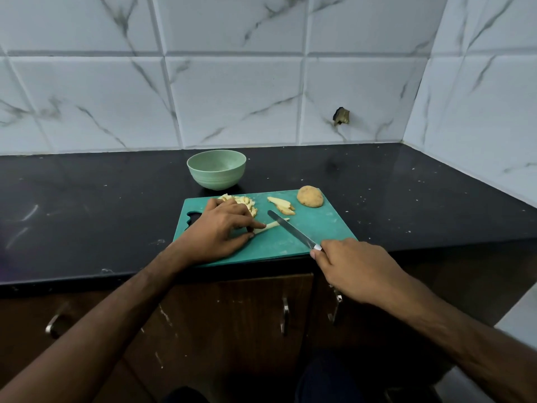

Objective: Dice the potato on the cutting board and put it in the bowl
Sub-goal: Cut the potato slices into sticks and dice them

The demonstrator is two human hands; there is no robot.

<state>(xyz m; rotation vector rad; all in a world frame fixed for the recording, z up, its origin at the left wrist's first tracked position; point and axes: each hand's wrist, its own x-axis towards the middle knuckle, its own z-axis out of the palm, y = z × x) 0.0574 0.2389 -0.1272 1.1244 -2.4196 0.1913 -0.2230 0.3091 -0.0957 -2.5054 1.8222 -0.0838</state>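
A teal cutting board [313, 228] lies at the counter's front edge. My left hand [220, 231] pinches the near end of a thin pale potato strip [273, 224] on the board. My right hand [357, 269] grips a knife [290, 229] by its handle; the blade lies across the strip's far end. A pile of cut potato pieces [244, 202] sits behind my left hand, partly hidden by it. Some potato slices [281, 205] and an uncut potato half [309, 196] rest at the board's back right. A pale green bowl [216, 173] stands behind the board with nothing visible inside.
The black counter [87, 205] runs left and right of the board, with white marble-look tiled walls behind and at the right. Brown cabinet doors with metal handles [285, 315] are below the counter edge.
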